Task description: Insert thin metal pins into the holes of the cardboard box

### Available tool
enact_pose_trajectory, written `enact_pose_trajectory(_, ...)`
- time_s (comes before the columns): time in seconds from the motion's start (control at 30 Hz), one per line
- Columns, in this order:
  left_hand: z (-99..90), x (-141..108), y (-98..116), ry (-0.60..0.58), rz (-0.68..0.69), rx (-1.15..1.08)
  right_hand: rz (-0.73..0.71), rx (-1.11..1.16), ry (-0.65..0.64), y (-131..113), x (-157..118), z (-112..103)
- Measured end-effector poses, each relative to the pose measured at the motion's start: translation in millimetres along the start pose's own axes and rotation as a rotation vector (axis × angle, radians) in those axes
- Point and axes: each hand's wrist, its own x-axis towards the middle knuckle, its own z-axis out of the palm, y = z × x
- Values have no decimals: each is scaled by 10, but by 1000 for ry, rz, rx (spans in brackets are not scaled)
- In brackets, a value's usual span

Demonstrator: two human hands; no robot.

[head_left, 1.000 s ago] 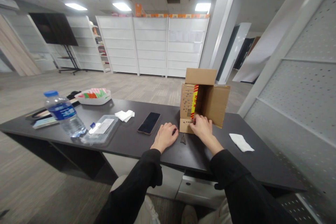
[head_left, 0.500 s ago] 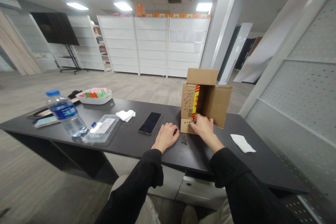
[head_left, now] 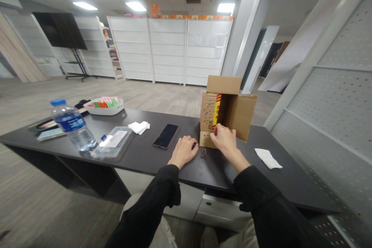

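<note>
An open cardboard box [head_left: 206, 112] stands on the dark desk [head_left: 186, 124], its side flap spread to the right and small holes in its left face and lower flap. My right hand [head_left: 225, 138] is at the box's lower front flap, fingers pinched; whatever is between the fingertips is too small to make out. My left hand [head_left: 184, 150] rests on the desk left of the box, its fingers curled together, and what they hold, if anything, is hidden. Several dark screws [head_left: 204, 153] lie between my hands, just in front of the box.
Left of my left hand lies a phone [head_left: 166, 136]. Farther left are folded tissue [head_left: 139, 127], a clear plastic case [head_left: 114, 142], a water bottle [head_left: 72, 126] and a white tray [head_left: 109, 111] of colourful packets. Another tissue [head_left: 267, 158] lies at right.
My right hand has risen very slightly at the box's lower flap. My left hand, the box and the screws look unmoved.
</note>
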Motion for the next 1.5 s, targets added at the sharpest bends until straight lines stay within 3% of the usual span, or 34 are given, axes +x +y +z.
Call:
enact_pose_trajectory(0.3, 7, -11, -7, 23, 20, 13, -76, 183, 68, 9, -221, -97)
enact_pose_trajectory(0.53, 16, -14, -9, 33, 18, 3, -112, 336, 80, 91, -558, 123)
enact_pose_trajectory(0.8, -11, -13, 3, 18, 12, -12, -147, 340, 114, 103, -820, 306)
enact_pose_trajectory(1.5, 11, -6, 0, 29, 9, 3, -269, 265, 75, 88, -925, 379)
